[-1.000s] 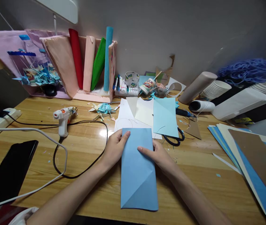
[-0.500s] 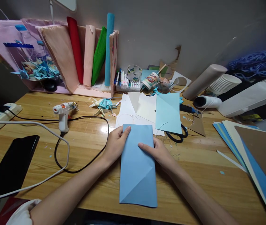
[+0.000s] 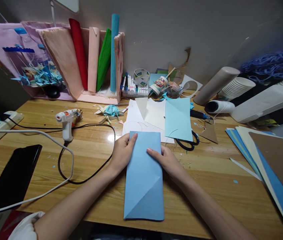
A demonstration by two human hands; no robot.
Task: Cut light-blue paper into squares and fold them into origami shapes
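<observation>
A tall folded sheet of blue paper [image 3: 143, 176] lies between my hands near the table's front edge, with a diagonal crease across its lower part. My left hand [image 3: 123, 151] grips its upper left edge, thumb on top and the other fingers partly hidden. On the right edge, slightly lower, my right hand [image 3: 167, 161] holds the paper with the thumb on its face; the fingers behind are mostly out of sight. Beyond the paper are white sheets [image 3: 134, 115] and a light turquoise sheet [image 3: 178, 118], which partly covers black-handled scissors [image 3: 187, 145].
A glue gun [image 3: 67, 125] with its black cable, a white cable and a black phone [image 3: 13, 176] are at the left. Coloured sheets [image 3: 276, 166] are stacked at the right. Markers [image 3: 135, 87], a pink holder [image 3: 61, 63] and paper cups [image 3: 238, 87] line the back.
The lower end of the blue paper has swung slightly left, with both hands still holding it. The whole view has shifted a little.
</observation>
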